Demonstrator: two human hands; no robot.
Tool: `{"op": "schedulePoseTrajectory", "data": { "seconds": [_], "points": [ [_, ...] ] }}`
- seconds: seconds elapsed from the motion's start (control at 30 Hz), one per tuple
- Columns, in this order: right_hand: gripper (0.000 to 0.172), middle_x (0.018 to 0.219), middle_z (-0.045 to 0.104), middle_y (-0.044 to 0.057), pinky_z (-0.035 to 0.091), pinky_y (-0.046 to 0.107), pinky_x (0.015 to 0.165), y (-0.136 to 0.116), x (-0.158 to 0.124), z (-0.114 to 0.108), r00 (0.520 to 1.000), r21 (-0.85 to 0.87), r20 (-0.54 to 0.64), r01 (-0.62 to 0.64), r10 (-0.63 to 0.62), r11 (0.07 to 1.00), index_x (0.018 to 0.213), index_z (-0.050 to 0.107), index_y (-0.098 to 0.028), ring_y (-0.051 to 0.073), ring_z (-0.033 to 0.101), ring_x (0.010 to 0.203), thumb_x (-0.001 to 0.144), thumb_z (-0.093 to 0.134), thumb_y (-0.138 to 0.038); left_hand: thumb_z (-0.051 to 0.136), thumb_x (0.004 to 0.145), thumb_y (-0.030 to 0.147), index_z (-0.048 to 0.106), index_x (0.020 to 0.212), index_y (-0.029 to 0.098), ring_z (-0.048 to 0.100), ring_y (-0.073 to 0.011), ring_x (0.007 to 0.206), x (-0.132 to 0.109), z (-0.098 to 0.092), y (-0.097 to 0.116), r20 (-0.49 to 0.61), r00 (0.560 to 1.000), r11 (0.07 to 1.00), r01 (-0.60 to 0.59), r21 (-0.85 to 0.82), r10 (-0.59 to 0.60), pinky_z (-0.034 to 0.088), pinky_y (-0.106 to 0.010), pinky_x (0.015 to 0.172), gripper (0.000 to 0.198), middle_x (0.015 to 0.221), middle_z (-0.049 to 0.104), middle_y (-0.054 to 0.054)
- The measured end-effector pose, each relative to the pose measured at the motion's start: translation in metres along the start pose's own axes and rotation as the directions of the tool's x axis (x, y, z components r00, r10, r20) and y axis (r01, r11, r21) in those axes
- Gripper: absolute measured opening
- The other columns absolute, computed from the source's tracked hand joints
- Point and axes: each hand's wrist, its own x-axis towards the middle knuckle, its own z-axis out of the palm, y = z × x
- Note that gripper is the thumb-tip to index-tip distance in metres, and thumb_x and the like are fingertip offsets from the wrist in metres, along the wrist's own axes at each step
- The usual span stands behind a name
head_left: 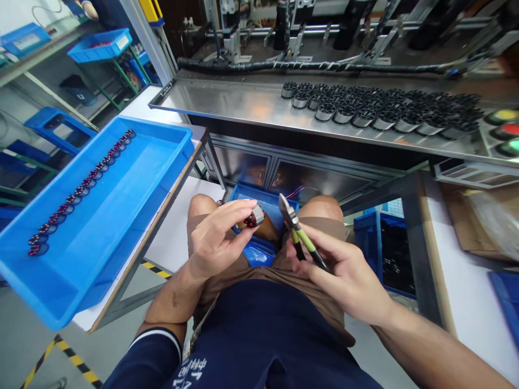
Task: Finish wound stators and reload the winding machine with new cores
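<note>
Between the thumb and fingers of my left hand (219, 232) is a motor stator (256, 216), a small metal ring with dark red and black windings on the side facing my palm. My right hand (340, 265) grips a pair of cutting pliers (300, 232) by its yellow-green and black handles. The plier head points up and away from me, to the right of the stator and apart from it. Both hands are above my lap. Below them, between my knees, a blue bin (243, 194) is partly hidden by my hands and legs.
At the left, a large blue tray (133, 200) holds a row of wound stators (89, 181). Many black-and-metal stators (344, 113) stand on the steel ledge (243, 102) ahead. Coloured push buttons (506, 131) sit at its right end. A blue crate (367, 237) stands low at the right.
</note>
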Motion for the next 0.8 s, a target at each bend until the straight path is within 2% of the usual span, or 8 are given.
{"op": "schedulePoseTrajectory", "data": {
  "seconds": [0.17,0.37,0.5,0.6,0.63,0.67,0.73,0.8],
  "points": [
    [0.055,0.11,0.072,0.007,0.063,0.033,0.088,0.001,0.002,-0.01,0.999,-0.012,-0.004,0.053,-0.053,0.999,0.144,0.055,-0.024,0.018,0.073,0.091,0.09,0.062,-0.017,0.078,0.08,0.007,0.064,0.125,0.021,0.073,-0.0189,0.107,0.006,-0.002,0.002,0.054,0.994,0.98,-0.1,0.173,0.092,0.066,-0.033,0.091,0.049,0.121,0.072,-0.007],
    [0.051,0.105,0.073,0.006,0.062,0.03,0.085,-0.002,-0.001,-0.013,0.994,-0.02,-0.056,0.088,-0.089,0.996,0.138,0.059,-0.023,0.016,0.072,0.089,0.088,0.061,-0.013,0.078,0.08,0.01,0.066,0.125,0.026,0.075,-0.0207,0.101,0.01,-0.005,0.001,0.03,0.99,0.964,-0.141,0.224,0.138,0.068,-0.033,0.087,0.049,0.118,0.073,-0.006],
    [0.048,0.103,0.072,0.006,0.062,0.029,0.083,-0.004,0.003,-0.015,0.993,0.033,-0.078,0.093,-0.09,0.995,0.137,0.06,-0.023,0.017,0.071,0.087,0.089,0.061,-0.017,0.081,0.078,0.013,0.065,0.125,0.027,0.075,-0.0221,0.103,0.011,-0.004,0.004,0.017,0.997,0.966,-0.082,0.245,0.08,0.068,-0.037,0.089,0.052,0.118,0.074,-0.004],
    [0.045,0.097,0.074,0.008,0.063,0.029,0.076,0.001,0.007,-0.015,0.991,0.111,-0.098,0.099,-0.089,0.989,0.132,0.064,-0.022,0.019,0.072,0.082,0.087,0.065,-0.026,0.081,0.08,0.023,0.065,0.124,0.027,0.076,-0.0232,0.097,0.009,0.001,0.007,-0.079,0.997,0.98,0.025,0.197,-0.01,0.068,-0.038,0.083,0.047,0.112,0.076,-0.004],
    [0.044,0.094,0.075,0.008,0.063,0.029,0.074,0.005,0.009,-0.014,0.991,0.122,-0.106,0.092,-0.079,0.988,0.129,0.066,-0.021,0.02,0.072,0.08,0.086,0.068,-0.03,0.079,0.082,0.029,0.066,0.123,0.027,0.076,-0.0234,0.094,0.007,0.002,0.006,-0.186,0.981,0.987,0.082,0.14,-0.055,0.067,-0.038,0.08,0.042,0.108,0.076,-0.005],
    [0.045,0.09,0.075,0.009,0.063,0.029,0.072,0.01,0.012,-0.012,0.992,0.123,-0.118,0.07,-0.055,0.99,0.127,0.068,-0.021,0.021,0.072,0.077,0.083,0.07,-0.032,0.078,0.084,0.032,0.066,0.122,0.028,0.076,-0.0236,0.094,0.006,0.002,0.003,-0.23,0.96,0.981,0.179,0.074,-0.158,0.066,-0.039,0.083,0.04,0.106,0.077,-0.006],
    [0.05,0.085,0.075,0.009,0.062,0.03,0.07,0.017,0.019,-0.006,0.99,0.122,-0.143,0.004,0.014,0.992,0.126,0.069,-0.019,0.022,0.071,0.074,0.079,0.072,-0.036,0.082,0.079,0.032,0.068,0.116,0.026,0.075,-0.0228,0.095,0.005,0.002,-0.004,-0.19,0.896,0.916,0.385,-0.114,-0.401,0.065,-0.035,0.081,0.04,0.103,0.077,-0.006],
    [0.056,0.085,0.074,0.009,0.062,0.032,0.071,0.018,0.029,-0.002,0.989,0.138,-0.127,-0.062,0.079,0.988,0.131,0.066,-0.016,0.022,0.071,0.075,0.079,0.069,-0.037,0.089,0.069,0.032,0.07,0.105,0.021,0.076,-0.0207,0.092,0.01,0.0,-0.009,-0.126,0.753,0.74,0.577,-0.346,-0.646,0.063,-0.03,0.082,0.042,0.099,0.078,-0.007]
  ]
}}
